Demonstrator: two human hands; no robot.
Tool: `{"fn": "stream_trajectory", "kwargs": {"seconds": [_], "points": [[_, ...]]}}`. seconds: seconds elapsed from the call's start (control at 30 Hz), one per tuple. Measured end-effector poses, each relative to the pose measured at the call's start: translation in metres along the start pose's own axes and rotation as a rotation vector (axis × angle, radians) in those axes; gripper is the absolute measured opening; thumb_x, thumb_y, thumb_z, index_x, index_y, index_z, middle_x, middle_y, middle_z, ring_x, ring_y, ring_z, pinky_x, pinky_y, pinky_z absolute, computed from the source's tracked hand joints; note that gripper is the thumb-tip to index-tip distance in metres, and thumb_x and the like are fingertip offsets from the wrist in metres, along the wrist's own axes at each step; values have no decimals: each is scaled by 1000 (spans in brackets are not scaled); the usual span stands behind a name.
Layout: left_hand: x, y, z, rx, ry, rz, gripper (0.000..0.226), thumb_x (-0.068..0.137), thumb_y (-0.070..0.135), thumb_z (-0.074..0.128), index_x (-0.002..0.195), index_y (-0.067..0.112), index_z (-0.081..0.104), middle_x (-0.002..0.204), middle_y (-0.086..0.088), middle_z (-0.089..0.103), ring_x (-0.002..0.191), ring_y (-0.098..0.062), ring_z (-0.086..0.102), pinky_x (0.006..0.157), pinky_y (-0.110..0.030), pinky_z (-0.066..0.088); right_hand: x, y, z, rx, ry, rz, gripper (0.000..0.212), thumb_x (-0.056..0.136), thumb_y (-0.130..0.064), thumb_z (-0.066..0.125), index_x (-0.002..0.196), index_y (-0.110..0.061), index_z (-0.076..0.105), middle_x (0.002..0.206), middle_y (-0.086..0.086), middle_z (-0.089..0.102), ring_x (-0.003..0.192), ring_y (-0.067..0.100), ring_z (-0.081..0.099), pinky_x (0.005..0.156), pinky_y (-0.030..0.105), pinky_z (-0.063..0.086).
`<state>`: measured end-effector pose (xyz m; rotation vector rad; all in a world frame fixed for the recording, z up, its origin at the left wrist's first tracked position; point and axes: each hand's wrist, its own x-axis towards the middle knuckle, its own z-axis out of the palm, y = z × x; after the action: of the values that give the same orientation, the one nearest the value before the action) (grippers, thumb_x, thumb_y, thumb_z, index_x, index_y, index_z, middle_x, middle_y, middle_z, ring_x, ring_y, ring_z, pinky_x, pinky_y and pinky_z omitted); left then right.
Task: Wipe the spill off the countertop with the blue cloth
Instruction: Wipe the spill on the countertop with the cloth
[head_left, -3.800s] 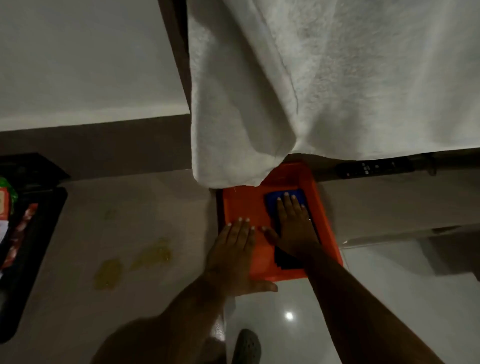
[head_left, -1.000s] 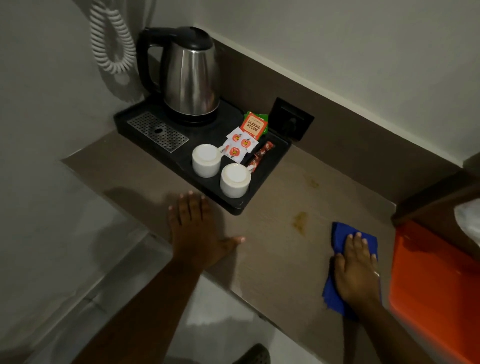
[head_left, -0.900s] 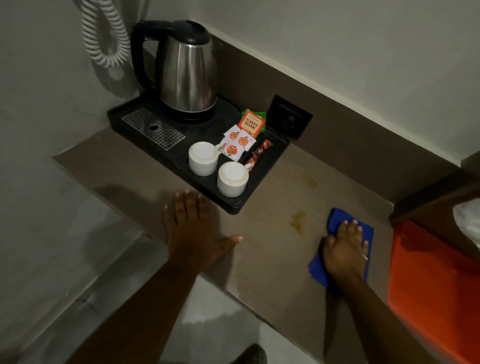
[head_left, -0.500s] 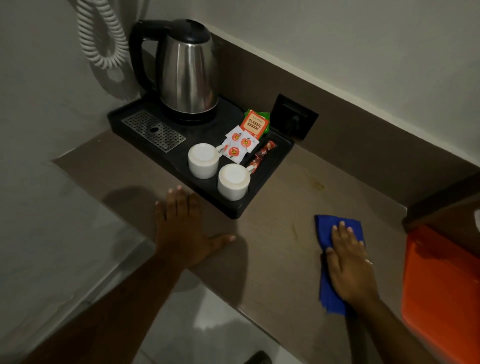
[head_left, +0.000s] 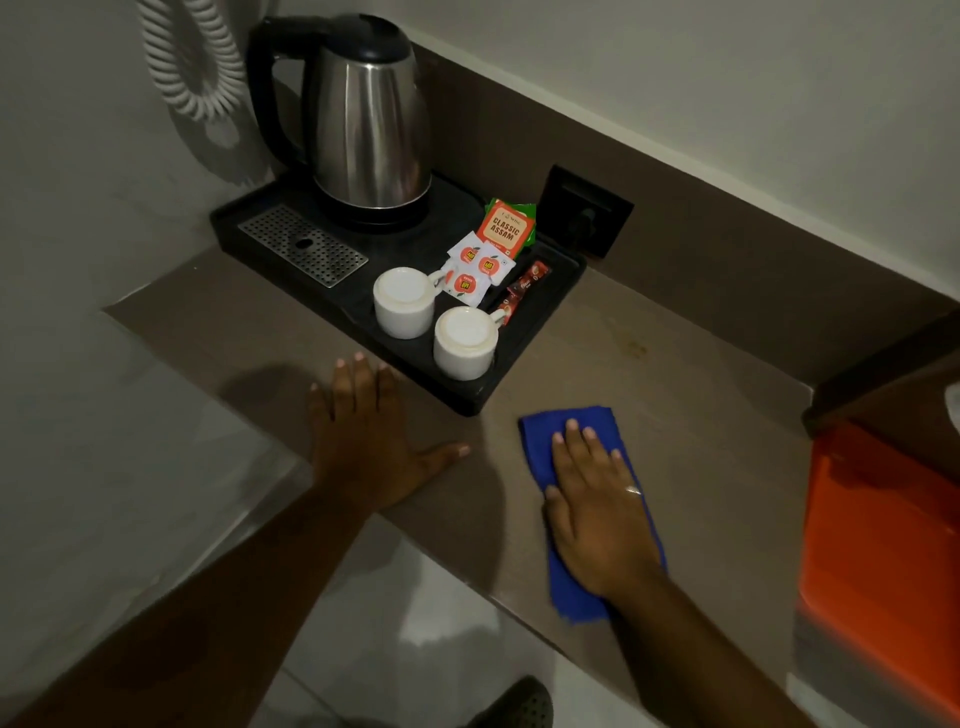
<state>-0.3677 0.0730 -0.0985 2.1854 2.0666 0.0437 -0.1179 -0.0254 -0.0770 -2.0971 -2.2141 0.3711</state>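
The blue cloth (head_left: 540, 441) lies flat on the brown countertop (head_left: 701, 426), close to its front edge. My right hand (head_left: 592, 499) presses down on the cloth with fingers spread, covering most of it. My left hand (head_left: 363, 441) rests palm-down on the countertop to the left, fingers apart, holding nothing. A faint yellowish spot (head_left: 636, 348) shows on the counter behind the cloth, near the back wall.
A black tray (head_left: 545, 322) stands at the back left with a steel kettle (head_left: 369, 119), two white cups (head_left: 462, 340), and tea sachets (head_left: 506, 234). An orange bin (head_left: 883, 530) sits at the right. A wall socket (head_left: 584, 213) and coiled white cord (head_left: 192, 57) are behind.
My right hand has slid the blue cloth to the left across the counter, over where the larger yellow stain showed. My left hand stays flat on the counter.
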Motion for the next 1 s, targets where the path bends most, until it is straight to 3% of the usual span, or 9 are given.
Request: {"fn": "stream_trajectory", "kwargs": {"seconds": [0.07,0.2,0.37,0.43,0.6,0.77,0.83,1.0], "points": [[0,-1,1,-11,-7,16,141,51,107,9,152,7,20,162,-24,13,148,-43,9,116,-67,13,-28,40,-10,29,-11,10,60,94,-51,17,150,-31,7,160,-8,3,147,8,-2,119,37,-1],[0,-3,1,-40,7,34,140,53,105,8,152,7,18,162,-24,12,148,-43,9,115,-66,13,-39,94,-28,43,103,348,59,97,-40,26,150,-17,15,161,5,11,148,20,7,120,45,6],[-1,0,-1,-57,32,31,143,51,106,7,152,5,18,162,-26,13,148,-45,11,116,-64,13,23,64,-30,-9,156,757,62,99,-34,28,149,-1,12,159,21,11,146,36,11,119,51,12],[0,1,0,-64,32,30,143,50,106,7,152,6,17,162,-25,11,148,-44,9,115,-64,12,48,31,-26,2,142,708,62,99,-35,26,149,-1,11,160,21,9,147,35,9,120,49,9],[-1,1,-2,-63,39,38,143,49,106,8,150,5,19,160,-24,17,146,-45,15,114,-66,16,46,-41,1,15,97,307,64,98,-43,20,151,-12,4,162,9,0,148,24,-3,120,43,-1],[-5,-1,-5,-45,44,47,142,49,106,6,149,5,22,159,-25,22,144,-45,20,113,-65,19,-32,-1,1,29,-30,6,63,94,-53,16,151,-28,6,160,-8,-3,146,7,-10,119,36,-4],[-5,-3,-5,-53,56,61,140,52,105,10,148,4,23,158,-26,23,144,-46,22,113,-66,20,-54,35,-10,30,-18,42,60,95,-50,18,150,-27,10,160,-6,4,148,9,-3,120,38,0],[-2,-2,2,-70,60,52,140,53,105,13,150,4,18,160,-25,18,145,-46,15,114,-65,14,-41,72,-29,25,144,510,58,99,-35,27,150,-9,17,160,12,13,148,28,10,120,47,9]]}}
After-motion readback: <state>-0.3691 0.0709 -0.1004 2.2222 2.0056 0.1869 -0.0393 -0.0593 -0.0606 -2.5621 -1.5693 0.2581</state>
